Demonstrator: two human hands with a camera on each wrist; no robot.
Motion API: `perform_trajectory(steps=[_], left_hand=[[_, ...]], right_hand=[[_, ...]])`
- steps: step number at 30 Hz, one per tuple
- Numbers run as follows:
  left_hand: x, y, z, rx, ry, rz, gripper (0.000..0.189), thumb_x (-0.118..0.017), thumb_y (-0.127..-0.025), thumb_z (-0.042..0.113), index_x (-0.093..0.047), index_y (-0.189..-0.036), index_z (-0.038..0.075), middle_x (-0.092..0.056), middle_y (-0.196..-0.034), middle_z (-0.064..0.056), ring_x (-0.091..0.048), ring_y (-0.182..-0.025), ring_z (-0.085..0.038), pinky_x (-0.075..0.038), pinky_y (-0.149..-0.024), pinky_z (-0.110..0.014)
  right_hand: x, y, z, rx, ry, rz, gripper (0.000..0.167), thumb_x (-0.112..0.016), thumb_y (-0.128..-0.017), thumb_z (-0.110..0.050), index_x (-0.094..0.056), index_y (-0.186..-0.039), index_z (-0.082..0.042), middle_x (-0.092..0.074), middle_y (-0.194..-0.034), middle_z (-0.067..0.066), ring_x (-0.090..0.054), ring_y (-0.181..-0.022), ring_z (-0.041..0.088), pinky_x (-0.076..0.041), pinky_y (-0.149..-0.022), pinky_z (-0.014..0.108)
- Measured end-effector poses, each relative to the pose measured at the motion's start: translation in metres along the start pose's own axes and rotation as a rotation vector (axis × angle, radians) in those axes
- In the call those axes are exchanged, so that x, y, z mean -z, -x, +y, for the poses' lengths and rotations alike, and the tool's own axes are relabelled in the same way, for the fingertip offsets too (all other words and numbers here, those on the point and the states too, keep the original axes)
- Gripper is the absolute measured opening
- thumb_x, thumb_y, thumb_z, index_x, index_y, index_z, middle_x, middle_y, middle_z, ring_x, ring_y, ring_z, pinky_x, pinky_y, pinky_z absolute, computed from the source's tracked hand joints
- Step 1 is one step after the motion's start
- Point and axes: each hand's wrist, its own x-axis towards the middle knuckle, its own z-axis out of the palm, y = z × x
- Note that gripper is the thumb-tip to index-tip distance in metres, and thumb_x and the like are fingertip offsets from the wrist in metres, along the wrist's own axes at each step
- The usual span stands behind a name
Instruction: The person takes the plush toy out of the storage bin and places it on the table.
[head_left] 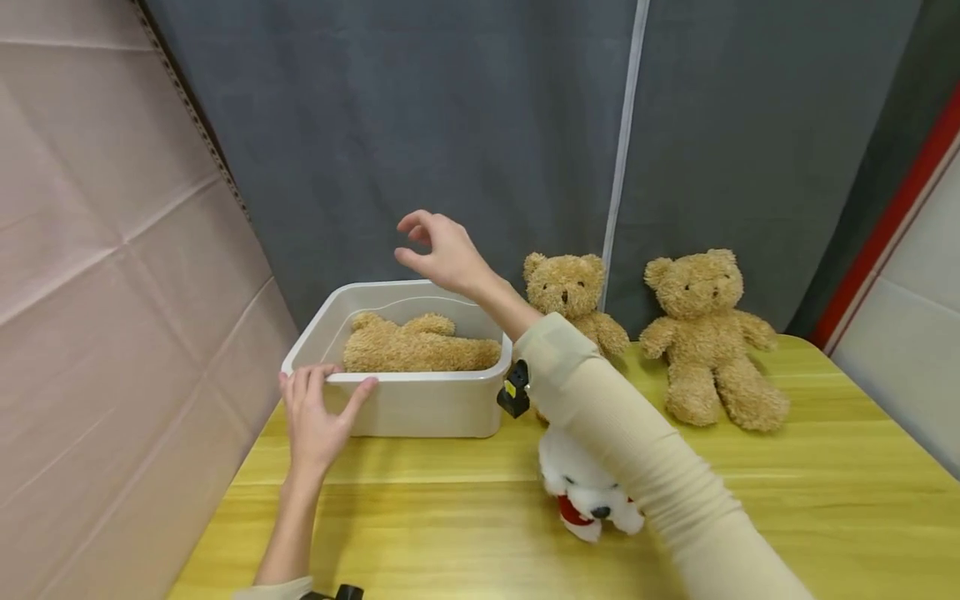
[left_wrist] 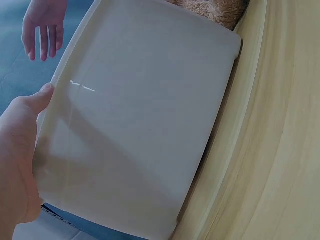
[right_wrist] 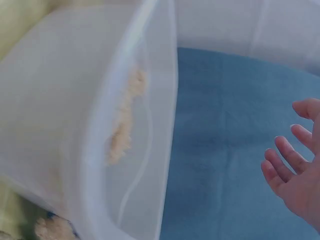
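Dark grey cloth [head_left: 420, 125] backs the head view above a yellow, wood-grained counter [head_left: 420, 517]. Left of centre stands a pale, round-cornered tub [head_left: 427, 408]; in it lies a tan plush bear [head_left: 405, 348]. Its curly pile suggests a light, soft, compressible body, best grasped around the torso; the tub, probably stiff and slick, is best held by its rim. The left hand [head_left: 315, 425] grips the rim's near left corner, fingers over the edge, thumb spread along the front. The right hand [head_left: 446, 254] hovers above the tub, fingers loosely bent, holding nothing. At right, two upright bears [head_left: 693, 333] share the curly texture; below shows a fluffy white toy [head_left: 570, 475]. Left wrist view: the tub's smooth, faintly glossy wall fills the centre; the right hand, upper left, has fingers parted. Right wrist view: the blurred tub occupies the left, tan pile within; the right hand's parted fingers curve at the right edge.
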Motion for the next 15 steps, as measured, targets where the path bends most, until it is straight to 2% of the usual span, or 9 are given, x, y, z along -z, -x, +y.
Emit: perform_trajectory(steps=[4, 8, 15], left_hand=[[0.001, 0.0, -0.001, -0.008, -0.006, -0.001, 0.052, -0.083, -0.078, 0.031, -0.061, -0.11, -0.003, -0.056, -0.11, -0.022, -0.046, -0.118, -0.042, 0.003, -0.123, -0.057], [0.001, 0.0, 0.0, -0.005, -0.008, 0.001, 0.052, -0.084, -0.078, 0.031, -0.061, -0.11, -0.003, -0.056, -0.11, -0.021, -0.046, -0.118, -0.042, 0.003, -0.122, -0.058], [0.001, -0.001, 0.0, 0.005, -0.012, -0.009, 0.051, -0.084, -0.078, 0.031, -0.061, -0.109, -0.002, -0.056, -0.11, -0.021, -0.048, -0.116, -0.041, 0.003, -0.123, -0.057]], right_hand=[[-0.022, 0.003, 0.003, 0.016, 0.033, -0.068, 0.036, -0.067, -0.097, -0.021, -0.061, -0.129, -0.008, -0.062, -0.124, 0.009, -0.057, -0.115, 0.022, -0.047, -0.099, 0.027], [-0.038, 0.006, 0.007, 0.017, 0.01, -0.12, 0.036, -0.068, -0.096, -0.022, -0.062, -0.129, -0.008, -0.062, -0.122, 0.009, -0.057, -0.114, 0.023, -0.047, -0.098, 0.028], [-0.058, 0.014, 0.022, -0.106, -0.064, -0.207, 0.039, -0.071, -0.093, -0.029, -0.064, -0.128, -0.013, -0.064, -0.121, 0.009, -0.06, -0.112, 0.024, -0.052, -0.089, 0.03]])
